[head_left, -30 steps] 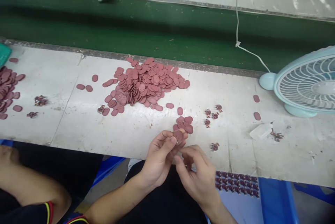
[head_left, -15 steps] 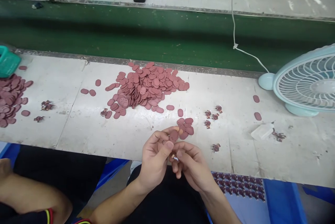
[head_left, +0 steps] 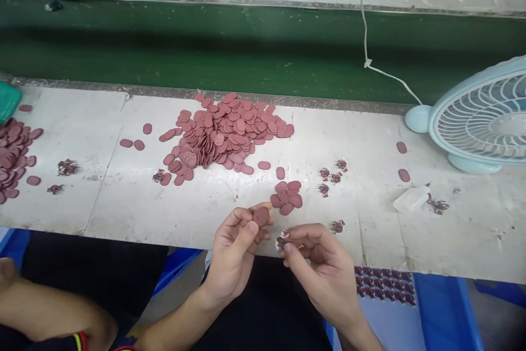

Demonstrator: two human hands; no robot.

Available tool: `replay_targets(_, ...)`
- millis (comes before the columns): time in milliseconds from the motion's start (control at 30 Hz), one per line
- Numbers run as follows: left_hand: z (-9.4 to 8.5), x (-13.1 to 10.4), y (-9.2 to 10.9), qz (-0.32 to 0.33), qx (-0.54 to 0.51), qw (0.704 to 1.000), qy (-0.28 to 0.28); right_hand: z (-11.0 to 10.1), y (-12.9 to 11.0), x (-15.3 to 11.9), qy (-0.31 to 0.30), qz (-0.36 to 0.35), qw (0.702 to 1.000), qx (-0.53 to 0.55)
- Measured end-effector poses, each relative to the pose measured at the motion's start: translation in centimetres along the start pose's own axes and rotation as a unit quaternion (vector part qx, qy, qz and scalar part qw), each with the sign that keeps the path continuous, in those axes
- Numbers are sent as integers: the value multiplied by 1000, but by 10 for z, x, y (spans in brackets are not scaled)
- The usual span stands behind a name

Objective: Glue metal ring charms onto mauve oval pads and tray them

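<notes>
The left hand [head_left: 230, 258] has its fingers gripping a reddish oval disc [head_left: 261, 216] over the table [head_left: 164, 214], while the right hand [head_left: 322, 269] pinches a small brown-and-white piece [head_left: 281, 241] apart from the disc, rightward and slightly lower in view.

Left hand [head_left: 232, 260] and right hand [head_left: 326, 271] bare, forearms [head_left: 183, 315] too. Left sleeve edge [head_left: 125, 348]: red/yellow trim, just in frame. Black cloth [head_left: 267, 307] over lap.

A factory workshop is indicated by the long, scuffed counter [head_left: 370, 143], bordered by a green strip [head_left: 246, 47], where identical reddish ovals [head_left: 236, 129] are heaped.
</notes>
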State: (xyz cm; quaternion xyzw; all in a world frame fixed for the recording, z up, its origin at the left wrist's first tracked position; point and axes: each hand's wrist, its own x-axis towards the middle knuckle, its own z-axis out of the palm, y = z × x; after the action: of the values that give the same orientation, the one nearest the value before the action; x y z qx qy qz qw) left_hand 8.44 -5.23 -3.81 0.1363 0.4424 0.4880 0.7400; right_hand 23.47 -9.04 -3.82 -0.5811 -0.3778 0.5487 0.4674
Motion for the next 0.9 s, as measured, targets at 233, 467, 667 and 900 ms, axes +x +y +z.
replay_targets(233,-2,-5,-3,-16,-10,1000,-7,2,5,4,-5,-3,1000,-14)
replay_targets(467,2,-5,-5,-49,-69,996,-26,4,7,1,-19,2,999,34)
replay_targets(667,-4,-3,-1,-48,-65,995,-60,-8,2,10,-26,82,976,199)
replay_targets(900,-14,-4,-7,-48,4,994,-93,-25,-1,5,-37,63,979,188)
